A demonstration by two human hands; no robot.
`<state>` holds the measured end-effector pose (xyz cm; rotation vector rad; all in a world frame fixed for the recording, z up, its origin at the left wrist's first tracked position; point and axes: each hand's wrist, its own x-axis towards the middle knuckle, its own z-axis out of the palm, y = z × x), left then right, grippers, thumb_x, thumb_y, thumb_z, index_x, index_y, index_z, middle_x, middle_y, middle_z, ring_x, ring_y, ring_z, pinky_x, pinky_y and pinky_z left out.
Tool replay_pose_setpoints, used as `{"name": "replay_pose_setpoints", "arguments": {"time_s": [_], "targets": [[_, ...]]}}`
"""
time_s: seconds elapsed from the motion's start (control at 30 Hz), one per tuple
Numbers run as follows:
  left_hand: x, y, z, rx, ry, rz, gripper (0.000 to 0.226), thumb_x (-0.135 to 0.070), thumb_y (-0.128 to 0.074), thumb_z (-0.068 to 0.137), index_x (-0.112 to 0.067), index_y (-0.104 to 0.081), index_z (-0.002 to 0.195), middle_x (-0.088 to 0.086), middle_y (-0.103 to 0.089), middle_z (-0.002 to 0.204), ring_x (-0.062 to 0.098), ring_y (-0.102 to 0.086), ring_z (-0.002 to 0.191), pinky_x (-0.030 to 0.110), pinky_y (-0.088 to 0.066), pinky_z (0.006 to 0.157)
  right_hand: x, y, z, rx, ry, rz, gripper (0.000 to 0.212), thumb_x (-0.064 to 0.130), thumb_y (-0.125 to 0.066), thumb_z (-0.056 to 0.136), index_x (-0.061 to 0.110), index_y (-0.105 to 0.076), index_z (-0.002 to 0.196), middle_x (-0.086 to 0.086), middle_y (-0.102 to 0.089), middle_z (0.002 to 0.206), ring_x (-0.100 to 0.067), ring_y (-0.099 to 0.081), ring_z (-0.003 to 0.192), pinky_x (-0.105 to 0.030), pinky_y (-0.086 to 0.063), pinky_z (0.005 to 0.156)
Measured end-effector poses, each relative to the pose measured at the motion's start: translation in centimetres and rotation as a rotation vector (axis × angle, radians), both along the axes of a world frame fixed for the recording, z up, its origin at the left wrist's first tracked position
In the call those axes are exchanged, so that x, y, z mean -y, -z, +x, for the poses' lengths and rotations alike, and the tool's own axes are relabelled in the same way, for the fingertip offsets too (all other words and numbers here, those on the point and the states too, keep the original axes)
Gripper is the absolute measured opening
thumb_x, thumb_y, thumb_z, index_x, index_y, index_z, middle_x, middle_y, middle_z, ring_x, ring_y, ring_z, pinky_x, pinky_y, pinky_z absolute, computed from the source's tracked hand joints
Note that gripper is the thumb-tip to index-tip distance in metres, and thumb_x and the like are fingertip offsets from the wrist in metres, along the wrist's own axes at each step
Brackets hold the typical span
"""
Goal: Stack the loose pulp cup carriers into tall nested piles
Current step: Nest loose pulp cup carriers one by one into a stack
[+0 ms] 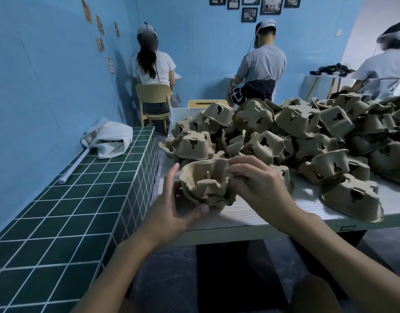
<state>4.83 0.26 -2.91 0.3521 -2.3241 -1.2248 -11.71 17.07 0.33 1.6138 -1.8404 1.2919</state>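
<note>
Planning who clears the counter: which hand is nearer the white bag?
Left. The left hand is right of the bag, left of the stack; the right hand is farther right, beyond the stack.

Dim bluish light; wide-angle edges bowed; shadow lay under the table [251, 214]; the left hand [172, 208] blurred slightly.
</note>
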Motion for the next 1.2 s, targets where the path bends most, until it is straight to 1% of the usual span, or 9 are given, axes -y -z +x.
{"name": "replay_pose_setpoints", "arguments": {"time_s": [0.13, 0.23, 0.3, 0.37, 0.5, 0.63, 0.77, 1.03, 1.2], "targets": [[0.0, -0.1, 0.0, 0.018, -0.007, 0.005, 0.113, -0.075, -0.076, 0.063, -0.059, -0.002, 0.147, -0.039, -0.043, 0.122, 0.003, -0.049, 0.127, 0.029, -0.035, 0.109, -0.2, 0.3, -0.2, 0.06, -0.038, 0.071, 0.018, 0.007, -0.066, 0.086, 0.006, -0.07, 0.103, 0.002, -0.062, 0.117, -0.01, -0.064, 0.103, -0.034, -0.054, 0.085], [-0.2, -0.4, 0.0, 0.032, -0.002, -0.014, 0.106, -0.074, -0.072, 0.065, -0.058, -0.005, 0.146, -0.042, -0.039, 0.117, -0.03, -0.044, 0.107, 0.004, -0.033, 0.094, -0.8, 0.3, 0.1, 0.148, -0.065, 0.147, 0.026, 0.007, -0.054, 0.089, 0.009, -0.069, 0.11, 0.005, -0.06, 0.122, -0.01, -0.06, 0.113, -0.029, -0.051, 0.091], [-0.3, -0.5, 0.1, 0.033, -0.008, -0.042, 0.096, -0.064, -0.073, 0.072, -0.05, -0.017, 0.149, -0.045, -0.038, 0.114, -0.04, -0.039, 0.096, -0.009, -0.028, 0.079, -1.1, 0.2, 0.3, 0.198, -0.06, 0.188, 0.027, 0.02, -0.052, 0.093, 0.013, -0.071, 0.11, 0.007, -0.059, 0.124, -0.008, -0.057, 0.117, -0.024, -0.047, 0.093], [-0.2, -0.5, 0.0, 0.047, -0.019, -0.092, 0.084, -0.071, -0.067, 0.071, -0.048, -0.033, 0.143, -0.042, -0.044, 0.119, -0.033, -0.042, 0.105, -0.007, -0.031, 0.083, -1.1, 0.4, 0.4, 0.174, -0.041, 0.264, 0.03, 0.035, -0.052, 0.093, 0.017, -0.072, 0.108, 0.01, -0.058, 0.125, -0.004, -0.055, 0.117, -0.025, -0.045, 0.096], [0.1, 0.1, -0.1, 0.082, -0.057, -0.155, 0.076, -0.079, -0.056, 0.068, -0.047, -0.047, 0.135, -0.025, -0.055, 0.124, -0.006, -0.052, 0.114, 0.022, -0.044, 0.095, -0.8, 1.0, -0.2, 0.117, 0.072, 0.243, 0.036, 0.042, -0.055, 0.088, 0.018, -0.07, 0.112, 0.01, -0.06, 0.121, -0.01, -0.054, 0.115, -0.035, -0.043, 0.099], [-0.1, -0.2, -0.1, 0.073, -0.056, -0.148, 0.075, -0.079, -0.055, 0.067, -0.045, -0.049, 0.134, -0.025, -0.057, 0.117, -0.012, -0.054, 0.104, 0.006, -0.039, 0.082, -1.3, 1.0, -1.4, 0.239, 0.433, -0.024, 0.021, 0.023, -0.067, 0.089, 0.017, -0.07, 0.109, -0.001, -0.062, 0.112, -0.022, -0.053, 0.109, -0.043, -0.043, 0.095], [-0.2, -0.4, -0.1, 0.068, -0.053, -0.143, 0.076, -0.078, -0.055, 0.067, -0.043, -0.049, 0.134, -0.024, -0.057, 0.117, -0.016, -0.052, 0.104, -0.001, -0.037, 0.078, -1.8, 0.7, -2.6, 0.418, 0.689, 0.053, 0.026, 0.031, -0.063, 0.092, 0.027, -0.065, 0.117, -0.009, -0.054, 0.121, -0.027, -0.041, 0.12, -0.043, -0.029, 0.1], [-0.2, -0.4, -0.1, 0.073, -0.058, -0.141, 0.076, -0.078, -0.055, 0.067, -0.042, -0.05, 0.133, -0.029, -0.055, 0.116, -0.017, -0.052, 0.105, 0.0, -0.036, 0.08, -1.4, 0.5, -3.4, 0.456, 0.646, 0.107, 0.03, 0.033, -0.057, 0.095, 0.029, -0.065, 0.124, 0.008, -0.063, 0.127, -0.022, -0.039, 0.122, -0.033, -0.017, 0.094], [-0.3, -0.5, -0.1, 0.075, -0.059, -0.13, 0.076, -0.078, -0.055, 0.066, -0.042, -0.05, 0.133, -0.026, -0.057, 0.113, -0.015, -0.053, 0.103, -0.003, -0.035, 0.077, -1.3, -0.2, -3.4, 0.385, 0.542, -0.129, 0.022, 0.016, -0.064, 0.093, 0.017, -0.071, 0.113, 0.011, -0.064, 0.114, -0.022, -0.055, 0.112, -0.042, -0.042, 0.1]]}}
